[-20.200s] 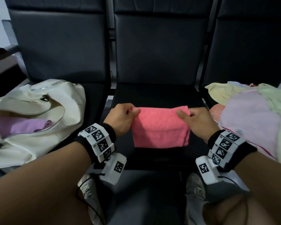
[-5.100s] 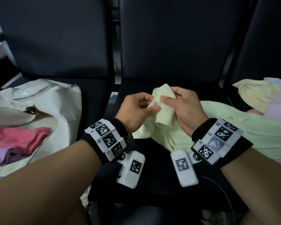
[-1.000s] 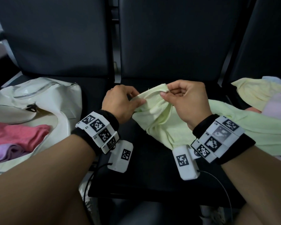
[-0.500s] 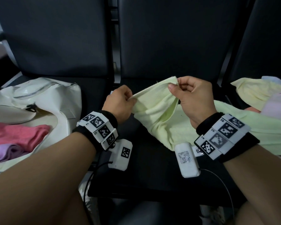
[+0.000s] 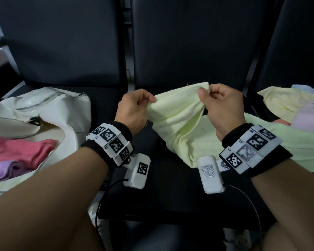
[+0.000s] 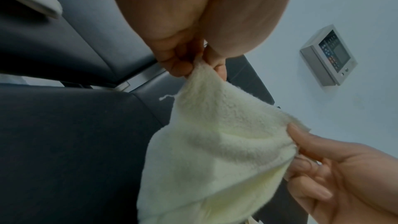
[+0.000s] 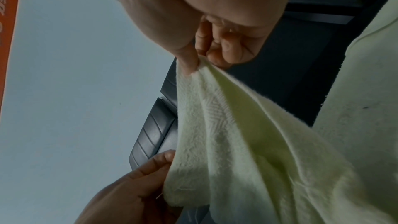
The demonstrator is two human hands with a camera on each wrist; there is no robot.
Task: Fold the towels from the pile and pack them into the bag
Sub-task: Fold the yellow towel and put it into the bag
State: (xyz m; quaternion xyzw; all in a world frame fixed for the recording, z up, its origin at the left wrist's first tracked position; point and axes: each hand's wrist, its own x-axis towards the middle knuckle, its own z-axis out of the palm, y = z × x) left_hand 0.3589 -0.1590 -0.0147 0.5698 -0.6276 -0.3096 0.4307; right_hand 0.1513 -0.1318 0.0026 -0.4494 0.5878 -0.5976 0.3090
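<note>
Looking down from the head view: both hands up over the middle dark seat [image 5: 170,187], stretching the top edge of a pale yellow-green towel [image 5: 179,120] between them. Left hand [image 5: 132,109] pinches one end of that edge w/ thumb and fingers curled; right hand [image 5: 223,105] pinches the other end, thumb on the near side, other fingers curled behind. Rest of the towel sags onto the seat and trails right toward the pile [image 5: 294,105] of yellow, lilac and pink towels on the right seat. Cream bag [image 5: 58,105] lies open on the left seat, w/ a folded pink towel [image 5: 20,149] and a purple towel [image 5: 7,169] inside, purple one nearer. Left wrist view: left hand [image 6: 189,60] fingertips closed tight on a corner of the towel [image 6: 215,151], right hand [image 6: 344,176] gripping the edge lower right; a grey wall panel [image 6: 329,57] on the wall behind. Right wrist view: right hand [image 7: 217,52] thumb and forefinger nip the towel [image 7: 247,151] edge, left hand [image 7: 137,188] holds the far end at bottom; cloth drapes down between them.
</note>
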